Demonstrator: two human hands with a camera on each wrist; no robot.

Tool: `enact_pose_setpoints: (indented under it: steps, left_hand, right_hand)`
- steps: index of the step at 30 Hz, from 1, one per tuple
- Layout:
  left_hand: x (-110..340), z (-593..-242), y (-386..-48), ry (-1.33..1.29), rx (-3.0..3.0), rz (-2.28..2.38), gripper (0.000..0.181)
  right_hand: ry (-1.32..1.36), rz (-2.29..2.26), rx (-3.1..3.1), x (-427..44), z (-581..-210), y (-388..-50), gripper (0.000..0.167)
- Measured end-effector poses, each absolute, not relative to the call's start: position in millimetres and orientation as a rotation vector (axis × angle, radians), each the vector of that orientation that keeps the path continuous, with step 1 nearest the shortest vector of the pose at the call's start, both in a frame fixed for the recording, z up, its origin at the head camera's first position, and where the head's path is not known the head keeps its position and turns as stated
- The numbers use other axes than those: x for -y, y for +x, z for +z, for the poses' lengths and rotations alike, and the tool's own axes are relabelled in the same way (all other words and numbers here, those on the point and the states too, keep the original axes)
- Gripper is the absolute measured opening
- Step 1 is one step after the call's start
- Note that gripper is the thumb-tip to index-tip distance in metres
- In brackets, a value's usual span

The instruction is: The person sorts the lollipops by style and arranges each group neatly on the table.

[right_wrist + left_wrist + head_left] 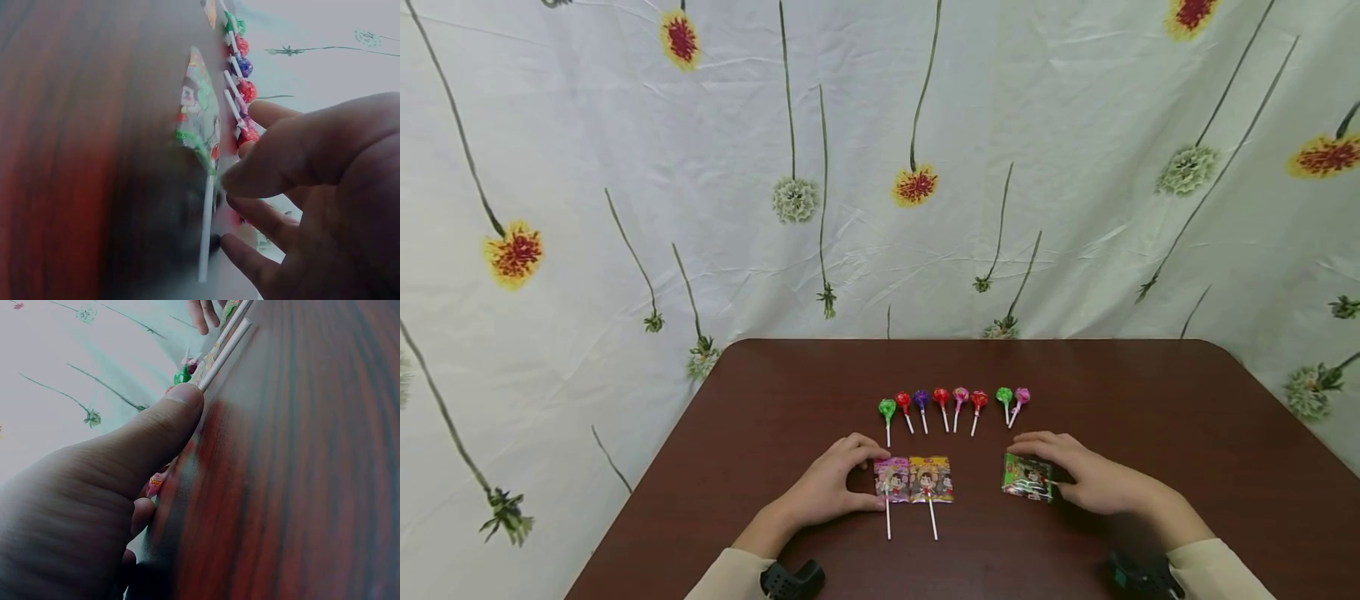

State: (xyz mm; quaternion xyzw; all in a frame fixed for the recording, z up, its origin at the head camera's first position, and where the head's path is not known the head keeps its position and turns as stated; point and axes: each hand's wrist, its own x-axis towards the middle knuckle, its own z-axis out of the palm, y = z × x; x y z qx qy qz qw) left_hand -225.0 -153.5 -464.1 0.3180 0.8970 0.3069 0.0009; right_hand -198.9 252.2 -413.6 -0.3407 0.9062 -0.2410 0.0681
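Observation:
Two flat packets with white sticks lie side by side in the head view, a pink one [892,481] and a yellow-orange one [931,478]. My left hand [837,483] holds the pink packet by its left side, forefinger at the top corner and thumb at the bottom one. In the left wrist view the thumb [169,419] reaches a packet edge near the white sticks. To the right lies a green packet [1027,477], slightly turned, its stick towards my right hand [1093,475]. The right fingers bend loosely beside it; in the right wrist view the stick [206,231] shows unpinched.
Behind the packets, several round lollipops stretch in a row: green [887,408], red [903,403], purple [921,400] and pink [960,396] among them. A second green one [1004,396] lies further right. The brown table [775,383] ends at a flowered cloth [865,250].

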Motion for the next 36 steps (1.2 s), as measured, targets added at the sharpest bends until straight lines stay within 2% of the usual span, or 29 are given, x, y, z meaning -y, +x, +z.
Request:
enact_pose_setpoints:
  steps: [10,26,33,36]
  left_hand:
    - [154,-464,-225,1.000,-2.815,0.969,0.058]
    - [154,-465,-225,1.001,-2.809,0.981,0.058]
    - [153,-465,-225,1.001,-2.814,0.970,0.059]
    - [154,-464,-225,0.993,-2.809,0.974,0.058]
  right_hand:
    - [-1.042,-0.683,-2.725,-249,-421,-199,0.076]
    - [-1.032,-0.672,-2.723,-242,-422,-205,0.061]
    - [-1.043,-0.673,-2.671,-246,-418,-204,0.071]
    - [-1.064,-0.669,-2.692,-246,-419,-204,0.070]
